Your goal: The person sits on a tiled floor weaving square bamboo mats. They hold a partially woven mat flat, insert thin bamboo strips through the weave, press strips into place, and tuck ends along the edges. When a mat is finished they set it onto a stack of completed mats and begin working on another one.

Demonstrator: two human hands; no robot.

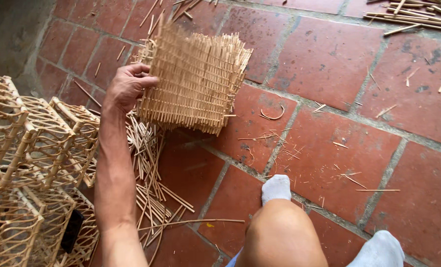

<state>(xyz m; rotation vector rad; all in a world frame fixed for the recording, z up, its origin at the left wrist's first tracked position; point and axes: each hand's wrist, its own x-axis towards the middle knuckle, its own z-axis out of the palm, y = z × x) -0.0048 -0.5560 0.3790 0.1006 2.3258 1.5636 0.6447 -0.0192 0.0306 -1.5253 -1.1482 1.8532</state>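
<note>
Nearest to you, your bent knee (280,232) and two feet in white socks (276,188) rest on the red tile floor (329,59), so your legs take the room at the bottom right. On your left stands a stack of woven rattan frames (27,163), close beside your forearm, and a loose heap of thin sticks (151,173) lies on the tiles between that stack and your knee. Your left hand (127,88) reaches forward over them; its grip is closed on the left edge of the woven stick panel (196,81), thumb toward you and fingers curled behind. The panel is held tilted, its lower corner just above the floor. I judge you are lifting or turning the piece, so the next move calls for a firm hold, because many stick ends stand out from every edge and can catch. The open room is to the right of the panel. More sticks (413,17) lie far at the top right. Your right hand is not seen.
</note>
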